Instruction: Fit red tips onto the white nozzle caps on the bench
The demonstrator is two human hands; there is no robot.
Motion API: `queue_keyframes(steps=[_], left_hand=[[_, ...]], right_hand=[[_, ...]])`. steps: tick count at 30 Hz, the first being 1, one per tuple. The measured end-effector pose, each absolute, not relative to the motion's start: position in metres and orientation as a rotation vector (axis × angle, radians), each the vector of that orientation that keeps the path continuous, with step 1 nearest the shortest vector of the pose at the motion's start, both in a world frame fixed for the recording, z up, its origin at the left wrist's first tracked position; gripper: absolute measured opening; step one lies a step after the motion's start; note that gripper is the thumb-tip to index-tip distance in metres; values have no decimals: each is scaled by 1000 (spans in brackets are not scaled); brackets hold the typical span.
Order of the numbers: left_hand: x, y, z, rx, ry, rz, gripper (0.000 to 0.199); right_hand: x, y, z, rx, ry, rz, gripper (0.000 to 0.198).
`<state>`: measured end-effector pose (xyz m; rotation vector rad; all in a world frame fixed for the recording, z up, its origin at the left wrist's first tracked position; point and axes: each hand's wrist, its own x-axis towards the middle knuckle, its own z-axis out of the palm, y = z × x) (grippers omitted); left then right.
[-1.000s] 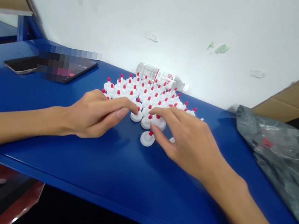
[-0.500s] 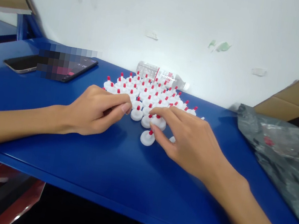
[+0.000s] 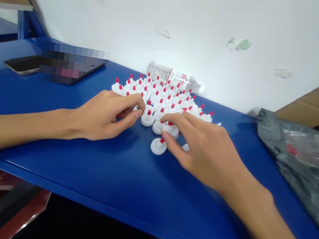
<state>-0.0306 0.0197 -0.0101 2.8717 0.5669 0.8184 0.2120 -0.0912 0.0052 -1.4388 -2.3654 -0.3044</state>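
Many white round caps with red nozzle tips (image 3: 161, 106) stand grouped on the blue table (image 3: 101, 175). My left hand (image 3: 114, 116) is at the group's near left side, its fingers curled and the thumb meeting the index finger. Anything between those fingertips is hidden. Over the near right caps, my right hand (image 3: 200, 147) has thumb and index finger apart, and nothing is visibly gripped. A single red-tipped cap (image 3: 158, 147) sits in front of the others, just left of the right thumb. Another white piece (image 3: 186, 147) is partly covered by the right hand.
Behind the caps, a clear plastic bottle (image 3: 174, 77) lies on its side by the white wall (image 3: 128, 12). To the left are a phone (image 3: 23, 64) and a dark, partly blurred device (image 3: 89, 71). A grey plastic bag (image 3: 296, 158) and cardboard (image 3: 318, 99) occupy the right.
The view has shifted slightly. My left thumb has moved out toward the index fingertip, leaving a wider gap behind them. My right hand keeps nearly the same pose beside the front cap.
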Motion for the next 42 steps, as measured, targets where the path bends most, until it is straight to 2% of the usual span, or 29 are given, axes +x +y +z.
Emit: queue_keyframes(steps=[10, 24, 33, 38, 42], left_hand=[[-32, 21, -10, 2902, 445, 876, 16], [-31, 19, -10, 2930, 600, 930, 25], [-30, 19, -9, 2941, 563, 969, 37], [-30, 19, -6, 2935, 509, 983, 36], [-31, 19, -6, 2923, 500, 998, 37]], right_hand=[[211, -91, 5, -1485, -2470, -289, 23], [213, -89, 5, -1565, -2473, -214, 23], [216, -88, 4, -1535, -2452, -106, 24], [217, -88, 4, -1544, -2449, -90, 23], [217, -88, 6, -1528, -2413, -178, 20]])
